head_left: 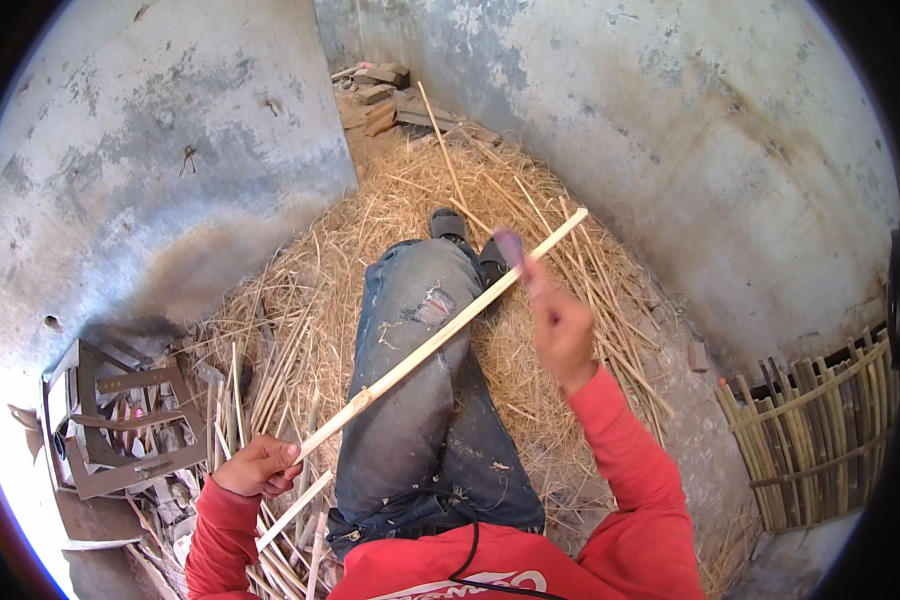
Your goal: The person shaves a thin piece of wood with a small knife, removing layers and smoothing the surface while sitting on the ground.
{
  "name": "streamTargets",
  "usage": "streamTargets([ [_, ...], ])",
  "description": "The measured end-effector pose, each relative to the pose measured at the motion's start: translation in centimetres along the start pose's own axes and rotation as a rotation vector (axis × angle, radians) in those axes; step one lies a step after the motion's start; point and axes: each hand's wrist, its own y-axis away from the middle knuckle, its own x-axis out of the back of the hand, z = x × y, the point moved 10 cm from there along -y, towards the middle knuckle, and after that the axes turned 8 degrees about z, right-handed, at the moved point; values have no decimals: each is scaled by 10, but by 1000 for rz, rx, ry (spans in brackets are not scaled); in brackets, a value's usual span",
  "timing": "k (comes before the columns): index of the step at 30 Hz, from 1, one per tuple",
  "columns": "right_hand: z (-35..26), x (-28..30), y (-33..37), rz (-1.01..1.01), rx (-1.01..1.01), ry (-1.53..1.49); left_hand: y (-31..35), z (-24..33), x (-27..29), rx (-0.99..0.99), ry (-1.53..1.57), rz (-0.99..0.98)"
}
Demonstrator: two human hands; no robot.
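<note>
A long pale strip [440,334] lies slantwise above the person's jeans [400,300], its long axis running from near left to far right, the free end pointing toward the right wall [670,170]. The left hand [260,467] pinches its near end between thumb and fingers. The right hand [564,328] is blurred beside the far half, a purple patch [509,247] at its fingertips; whether those fingers grip, I cannot tell. The strip looks light, fairly stiff, perhaps splintery along its edges; mid-length should balance best.
</note>
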Motion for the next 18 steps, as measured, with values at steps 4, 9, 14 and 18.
streamTargets([
  [4, -39, -5, -8, 128, 82, -31, 2, -4, 3, 3, 30, -15],
  [9, 9, 14, -20, 247, -6, -22, 2, -1, -5, 0, 4, -22],
  [14, -41, -22, 31, 31, 82, 10, 3, -3, -5, 4, 5, -10],
  [18, -1, 19, -9, 173, -243, 56, -2, 9, -17, -19, 0, -21],
])
